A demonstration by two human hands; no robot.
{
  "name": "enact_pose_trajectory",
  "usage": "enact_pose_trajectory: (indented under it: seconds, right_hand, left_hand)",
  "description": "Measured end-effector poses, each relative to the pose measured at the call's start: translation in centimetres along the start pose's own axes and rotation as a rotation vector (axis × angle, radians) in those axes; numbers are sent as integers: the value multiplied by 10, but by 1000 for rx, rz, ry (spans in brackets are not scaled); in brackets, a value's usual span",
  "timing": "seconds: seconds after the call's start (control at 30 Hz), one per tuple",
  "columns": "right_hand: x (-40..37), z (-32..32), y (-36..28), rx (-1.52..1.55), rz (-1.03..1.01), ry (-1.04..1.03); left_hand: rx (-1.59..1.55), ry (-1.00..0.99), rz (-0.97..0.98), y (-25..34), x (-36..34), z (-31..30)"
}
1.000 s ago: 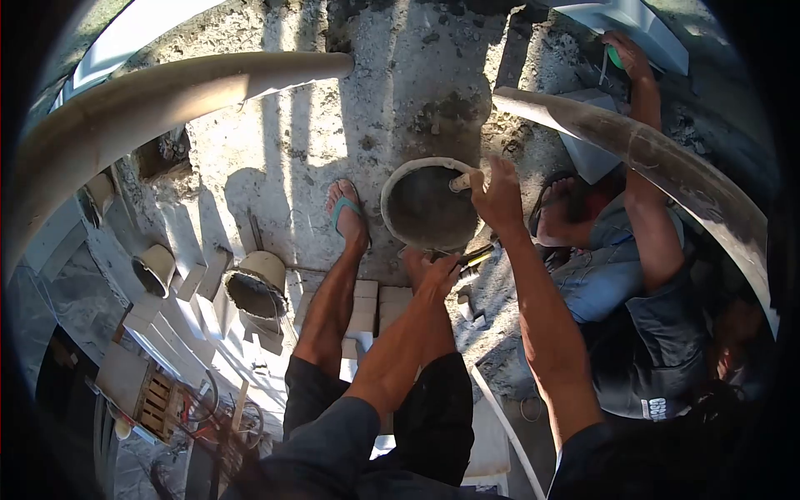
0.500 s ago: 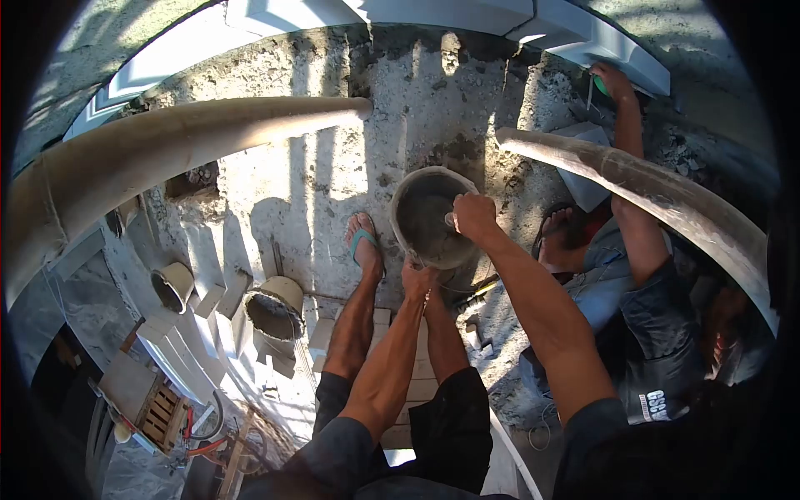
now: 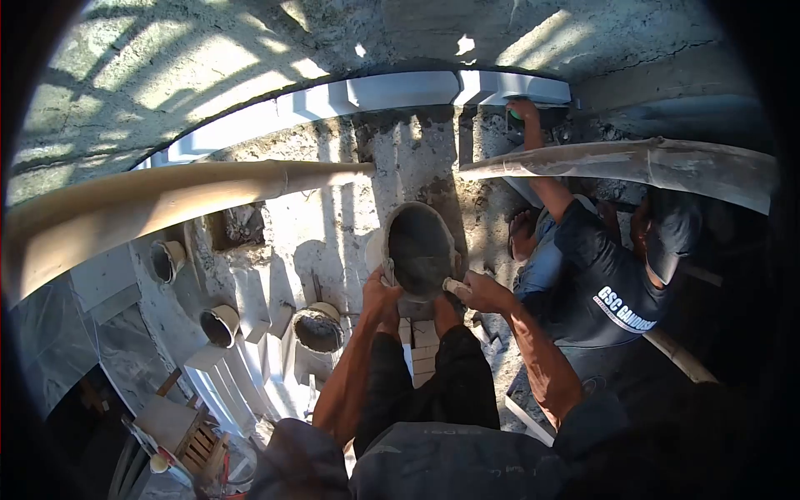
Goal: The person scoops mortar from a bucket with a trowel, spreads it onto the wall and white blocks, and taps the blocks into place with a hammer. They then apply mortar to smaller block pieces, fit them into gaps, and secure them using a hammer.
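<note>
A round bucket (image 3: 420, 293) with grey mortar (image 3: 417, 250) inside is held in front of my legs, its mouth toward me. My left hand (image 3: 382, 293) is closed on the bucket's near left rim. On the near right side, my right hand (image 3: 486, 293) is closed around a short pale handle (image 3: 456, 287) beside the rim. What that handle belongs to is hidden.
Bamboo poles (image 3: 225, 193) (image 3: 633, 162) cross at left and right. Buckets (image 3: 317, 327) (image 3: 220, 326) (image 3: 168, 261) stand at left near white blocks (image 3: 221, 379). A co-worker (image 3: 604, 283) crouches at right, one hand (image 3: 523, 109) at the white moulding (image 3: 400, 90).
My right hand has come out of the bucket's mouth to its near right rim. The bucket now tilts toward me. The view has swung up, showing more wall.
</note>
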State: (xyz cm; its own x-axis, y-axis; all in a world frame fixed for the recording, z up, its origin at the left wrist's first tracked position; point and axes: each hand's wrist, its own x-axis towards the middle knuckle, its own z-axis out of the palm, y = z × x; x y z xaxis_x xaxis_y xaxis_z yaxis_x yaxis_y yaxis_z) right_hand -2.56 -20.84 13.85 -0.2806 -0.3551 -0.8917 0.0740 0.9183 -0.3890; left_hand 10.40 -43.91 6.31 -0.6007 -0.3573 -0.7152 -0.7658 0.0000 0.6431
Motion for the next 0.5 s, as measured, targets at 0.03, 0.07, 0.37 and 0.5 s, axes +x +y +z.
enact_pose_trajectory:
  seconds: [0.03,0.07,0.37,0.5]
  right_hand:
    - [-33,2,-5,77,-82,96]
    - [-63,1,-14,149,-168,192]
    - [-213,-24,-47,-26,-650,536]
    - [-212,-53,-38,-254,-816,669]
  left_hand:
    - [61,-72,56,19,-15,-22]
    - [120,-138,113,50,-34,-42]
    - [299,-94,550,164,-150,-158]
    - [68,-254,295,190,-197,-192]
